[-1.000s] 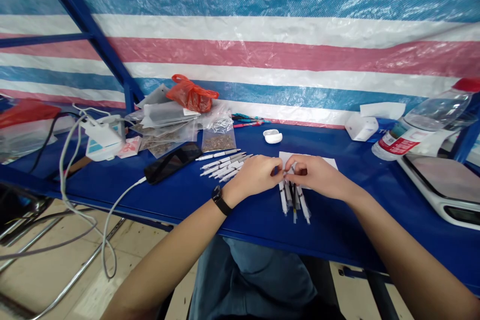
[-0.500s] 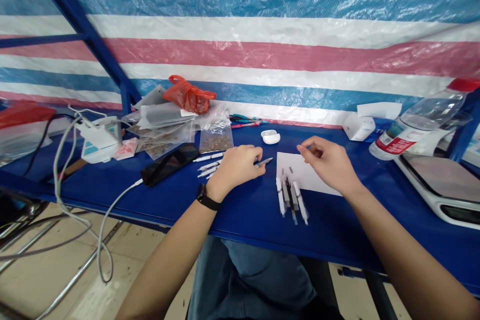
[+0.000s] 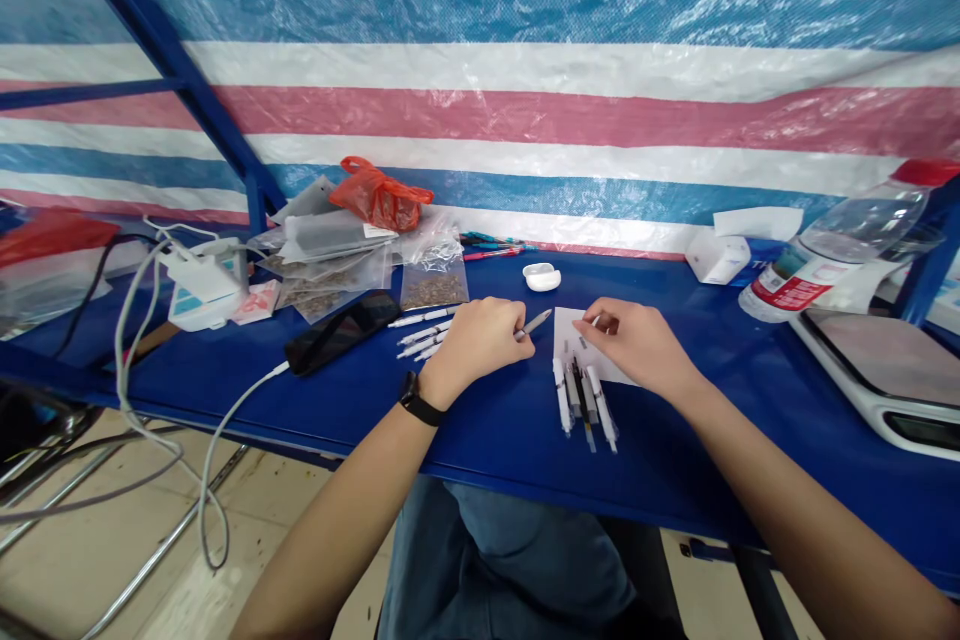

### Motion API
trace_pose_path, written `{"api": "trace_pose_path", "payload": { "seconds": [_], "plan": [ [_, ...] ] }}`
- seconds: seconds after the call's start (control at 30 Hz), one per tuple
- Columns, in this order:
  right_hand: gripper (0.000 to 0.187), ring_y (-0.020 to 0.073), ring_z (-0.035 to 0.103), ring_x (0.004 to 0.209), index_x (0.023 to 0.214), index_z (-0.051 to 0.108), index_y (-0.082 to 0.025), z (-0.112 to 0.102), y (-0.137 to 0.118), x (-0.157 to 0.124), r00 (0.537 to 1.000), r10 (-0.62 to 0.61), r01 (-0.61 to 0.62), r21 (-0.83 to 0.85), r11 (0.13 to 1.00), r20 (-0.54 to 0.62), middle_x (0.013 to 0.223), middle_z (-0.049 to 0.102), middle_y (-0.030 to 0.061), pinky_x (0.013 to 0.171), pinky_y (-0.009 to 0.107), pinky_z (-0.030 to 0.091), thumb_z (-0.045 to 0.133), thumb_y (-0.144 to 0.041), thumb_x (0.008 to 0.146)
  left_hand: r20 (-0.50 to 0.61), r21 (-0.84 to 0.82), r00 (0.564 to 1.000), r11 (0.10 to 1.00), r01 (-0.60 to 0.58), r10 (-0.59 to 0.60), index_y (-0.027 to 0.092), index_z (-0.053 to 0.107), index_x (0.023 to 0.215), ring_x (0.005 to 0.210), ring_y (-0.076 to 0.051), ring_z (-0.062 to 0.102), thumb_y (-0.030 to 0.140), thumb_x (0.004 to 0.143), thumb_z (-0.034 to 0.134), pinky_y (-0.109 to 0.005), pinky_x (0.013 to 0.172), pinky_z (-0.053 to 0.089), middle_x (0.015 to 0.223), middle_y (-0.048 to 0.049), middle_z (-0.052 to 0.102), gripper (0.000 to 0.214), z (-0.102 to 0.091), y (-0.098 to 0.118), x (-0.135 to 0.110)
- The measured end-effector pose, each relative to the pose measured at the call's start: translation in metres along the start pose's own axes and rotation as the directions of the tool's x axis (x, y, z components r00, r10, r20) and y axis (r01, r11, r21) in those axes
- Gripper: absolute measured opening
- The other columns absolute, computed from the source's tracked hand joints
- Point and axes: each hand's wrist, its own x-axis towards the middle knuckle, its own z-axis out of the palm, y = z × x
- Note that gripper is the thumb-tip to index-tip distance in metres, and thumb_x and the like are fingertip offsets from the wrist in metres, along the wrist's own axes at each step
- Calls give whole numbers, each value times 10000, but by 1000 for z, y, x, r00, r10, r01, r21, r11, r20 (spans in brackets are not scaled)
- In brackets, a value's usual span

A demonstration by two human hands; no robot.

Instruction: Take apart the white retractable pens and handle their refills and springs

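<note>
My left hand (image 3: pixel 480 335) is closed around a white pen (image 3: pixel 534 323) whose tip sticks out to the right. It lies over a row of several loose white pens (image 3: pixel 420 330) on the blue table (image 3: pixel 465 420). My right hand (image 3: pixel 634 345) rests on a white sheet of paper (image 3: pixel 570 340), its thumb and forefinger pinched on something small that I cannot make out. Just in front of it lies a small group of pens (image 3: pixel 583 398), side by side, pointing toward me.
A black phone (image 3: pixel 341 330) with a white cable, clear bags of small parts (image 3: pixel 435 275), a red bag (image 3: pixel 379 195), a white earbud case (image 3: pixel 541 276), a white box (image 3: pixel 716 255), a plastic bottle (image 3: pixel 840 245) and a scale (image 3: pixel 877 360) sit around.
Both hands left the pen group. The left went to the loose pens and lifted one. The right hand rose toward the back, then came down onto the paper.
</note>
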Motion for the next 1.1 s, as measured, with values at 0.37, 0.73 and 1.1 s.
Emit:
{"api": "trace_pose_path", "payload": {
  "seconds": [0.37, 0.73, 1.1],
  "plan": [
    [149, 245, 627, 771, 680, 638, -216, 30, -8, -4, 997, 58, -47, -218, 975, 45, 742, 673, 60, 707, 342, 427, 629, -280, 814, -31, -43, 999, 999, -15, 14, 199, 597, 779, 682, -188, 610, 240, 830, 617, -292, 558, 237, 727, -11, 671, 69, 4, 6, 0],
    [108, 253, 635, 747, 652, 682, -221, 27, -12, -4, 991, 113, -100, -159, 982, 76, 746, 709, 62, 681, 346, 432, 628, -240, 744, -39, -49, 999, 999, -17, 16, 202, 605, 793, 694, -190, 627, 246, 828, 628, -294, 560, 259, 749, -5, 692, 61, 5, 8, 1],
    [97, 234, 650, 690, 588, 677, -223, -6, 1, 6, 967, 254, -248, -141, 958, 27, 700, 713, 54, 605, 305, 423, 671, -258, 678, -39, -57, 999, 998, -31, 29, 200, 612, 801, 716, -195, 643, 250, 822, 641, -291, 566, 261, 772, -12, 707, 62, 6, 7, 1]
  ]
}}
